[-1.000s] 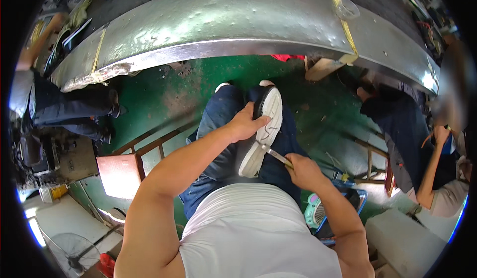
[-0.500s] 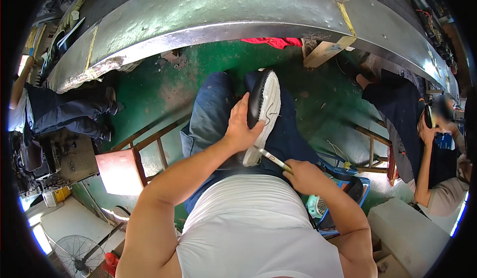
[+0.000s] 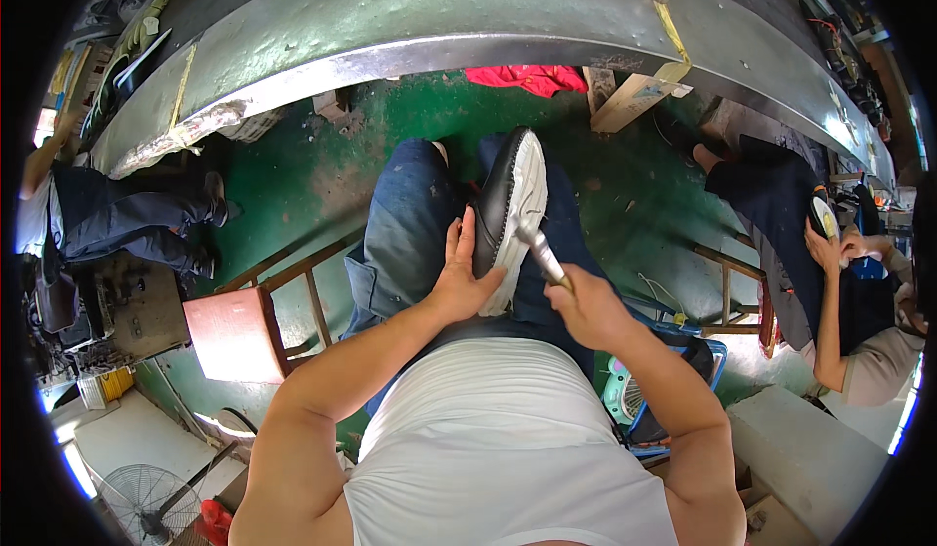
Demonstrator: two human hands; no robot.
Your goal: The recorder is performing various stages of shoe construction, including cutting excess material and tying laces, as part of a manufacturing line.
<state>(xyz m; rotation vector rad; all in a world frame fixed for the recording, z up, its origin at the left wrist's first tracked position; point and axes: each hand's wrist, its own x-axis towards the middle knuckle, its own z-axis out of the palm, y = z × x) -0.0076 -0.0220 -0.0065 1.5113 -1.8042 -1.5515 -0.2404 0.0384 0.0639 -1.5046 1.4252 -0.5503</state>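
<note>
A black shoe with a thick white sole rests on its side across my thighs, toe pointing away from me. My left hand steadies it, with the fingers along the black upper and the thumb over the sole near the heel. In my right hand is a hammer, gripped by its handle. Its slightly blurred metal head is at the outer side of the sole, around the shoe's middle; whether it touches I cannot tell.
A long metal workbench crosses in front of me, a red cloth beneath it. To the left are a stool and a standing fan. One person at the right handles another shoe; another person's legs show at the left.
The hammer has moved forward and up along the sole. The shoe has turned to show more of its black upper, and my left hand has shifted slightly toward me.
</note>
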